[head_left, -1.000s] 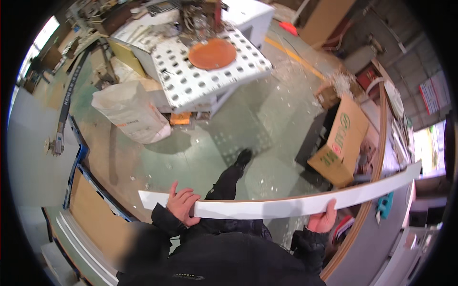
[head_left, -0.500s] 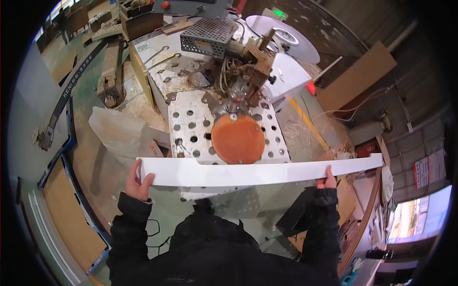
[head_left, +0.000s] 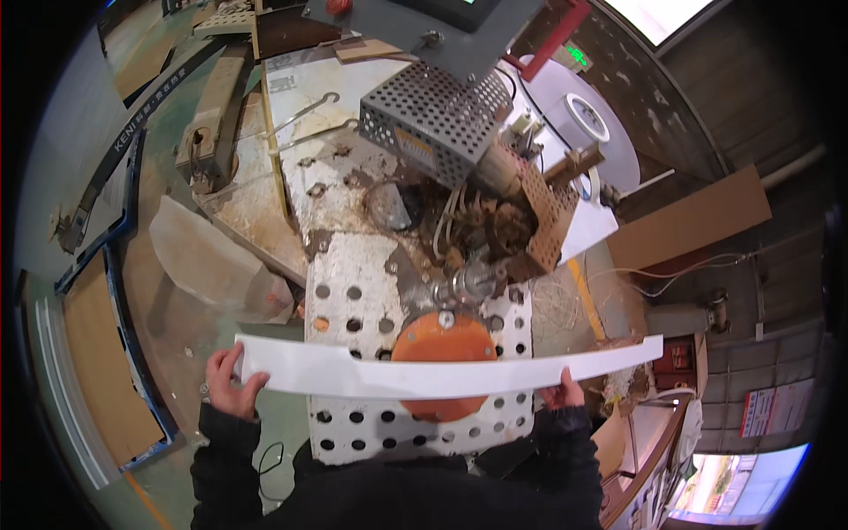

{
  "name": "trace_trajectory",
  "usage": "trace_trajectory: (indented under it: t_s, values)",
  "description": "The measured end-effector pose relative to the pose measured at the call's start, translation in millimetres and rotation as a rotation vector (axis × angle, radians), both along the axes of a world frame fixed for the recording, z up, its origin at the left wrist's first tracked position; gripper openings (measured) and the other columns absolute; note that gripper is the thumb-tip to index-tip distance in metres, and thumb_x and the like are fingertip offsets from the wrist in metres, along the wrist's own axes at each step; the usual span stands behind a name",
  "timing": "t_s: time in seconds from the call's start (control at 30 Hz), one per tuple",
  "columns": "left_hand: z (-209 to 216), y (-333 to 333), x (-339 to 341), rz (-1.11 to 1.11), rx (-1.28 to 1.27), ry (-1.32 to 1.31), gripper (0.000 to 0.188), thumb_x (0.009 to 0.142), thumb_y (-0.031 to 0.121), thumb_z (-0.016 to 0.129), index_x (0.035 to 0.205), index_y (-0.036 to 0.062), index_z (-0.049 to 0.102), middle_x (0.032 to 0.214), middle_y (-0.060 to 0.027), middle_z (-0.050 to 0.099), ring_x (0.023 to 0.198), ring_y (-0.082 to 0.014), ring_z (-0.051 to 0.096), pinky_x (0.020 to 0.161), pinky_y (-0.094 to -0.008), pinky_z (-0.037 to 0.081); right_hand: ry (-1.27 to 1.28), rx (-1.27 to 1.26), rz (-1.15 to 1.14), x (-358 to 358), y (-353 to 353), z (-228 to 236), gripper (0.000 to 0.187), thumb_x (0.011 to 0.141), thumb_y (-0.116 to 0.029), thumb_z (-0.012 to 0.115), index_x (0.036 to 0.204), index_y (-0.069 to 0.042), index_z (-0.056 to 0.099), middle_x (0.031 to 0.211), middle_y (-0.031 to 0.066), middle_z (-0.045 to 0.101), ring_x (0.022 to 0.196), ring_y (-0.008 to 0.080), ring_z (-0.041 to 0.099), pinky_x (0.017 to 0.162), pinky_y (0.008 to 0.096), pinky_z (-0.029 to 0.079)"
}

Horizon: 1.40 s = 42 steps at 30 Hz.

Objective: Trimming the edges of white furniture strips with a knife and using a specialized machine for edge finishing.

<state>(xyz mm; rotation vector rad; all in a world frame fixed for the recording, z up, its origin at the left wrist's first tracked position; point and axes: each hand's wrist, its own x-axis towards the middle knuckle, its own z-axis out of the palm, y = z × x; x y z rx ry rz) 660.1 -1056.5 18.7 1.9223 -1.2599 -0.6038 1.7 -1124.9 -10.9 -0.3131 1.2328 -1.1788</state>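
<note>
A long white strip [head_left: 415, 380], wider at its left part with a step cut in its far edge, spans sideways in front of me. My left hand [head_left: 234, 384] grips its left end, thumb on the near side and fingers around the end. Toward its right part my right hand [head_left: 563, 391] holds the near edge, with some fingers hidden beneath. The strip passes above a round orange disc [head_left: 442, 337] on a white plate full of holes [head_left: 353, 428]; whether they touch I cannot tell. Just beyond the disc sits a machine head [head_left: 495, 234] with a metal shaft and hoses.
A perforated grey metal guard [head_left: 433, 115] and a grey control box [head_left: 459, 40] stand at the far side. Hooked metal rods [head_left: 309, 113] lie on the worn bench. To the left is a translucent plastic bag [head_left: 208, 256]; a brown board [head_left: 698, 216] leans at the right.
The view has come closer to the machine. Held in both hands, the white strip has gone from the near side of the orange disc to lying across it in view.
</note>
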Motion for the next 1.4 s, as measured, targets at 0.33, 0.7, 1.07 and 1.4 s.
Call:
trace_trajectory:
  t_s: [0.33, 0.7, 1.07, 1.4]
  values:
    - [21.7, -2.5, -43.3, -0.1, -0.096, -0.284, 0.068, 0.06, 0.003, 0.084, 0.122, -0.0045, 0.056, 0.116, -0.0215, 0.051, 0.102, -0.0362, 0.055, 0.085, -0.0405, 0.049, 0.062, -0.049, -0.204, -3.1, -15.8, 0.7, 0.029, 0.095, -0.02, 0.062, 0.118, -0.005, 0.054, 0.108, 0.009, 0.065, 0.103, 0.0255, 0.063, 0.091, 0.0425, 0.053]
    - [21.6, -52.3, -217.5, -0.25, -0.006, -0.393, 0.065, 0.067, -0.005, 0.08, 0.127, 0.0027, 0.056, 0.118, -0.0195, 0.054, 0.102, -0.0349, 0.058, 0.088, -0.039, 0.05, -0.15, -0.188, -0.48, -199.1, -68.3, -29.0, 0.051, 0.095, -0.027, 0.047, 0.134, 0.005, 0.045, 0.131, 0.022, 0.055, 0.122, 0.0349, 0.052, 0.108, 0.049, 0.038]
    - [40.0, -101.6, -353.1, -0.163, 0.041, -0.349, 0.058, 0.061, 0.008, 0.084, 0.115, 0.0041, 0.065, 0.107, -0.0169, 0.059, 0.098, -0.0346, 0.058, 0.083, -0.0393, 0.049, 0.105, -0.049, -0.596, -342.7, -133.8, -20.3, 0.051, 0.101, -0.031, 0.041, 0.14, 0.002, 0.045, 0.14, 0.0184, 0.05, 0.131, 0.0306, 0.045, 0.114, 0.047, 0.03]
    - [33.8, -123.3, -367.8, -0.105, -0.026, -0.351, 0.057, 0.063, 0.013, 0.084, 0.115, 0.002, 0.065, 0.106, -0.0192, 0.06, 0.096, -0.0372, 0.058, 0.082, -0.0405, 0.049, 0.151, -0.059, -0.481, -349.1, -198.4, -11.3, 0.052, 0.104, -0.037, 0.035, 0.144, -0.003, 0.041, 0.144, 0.0147, 0.047, 0.134, 0.0278, 0.041, 0.115, 0.0457, 0.028]
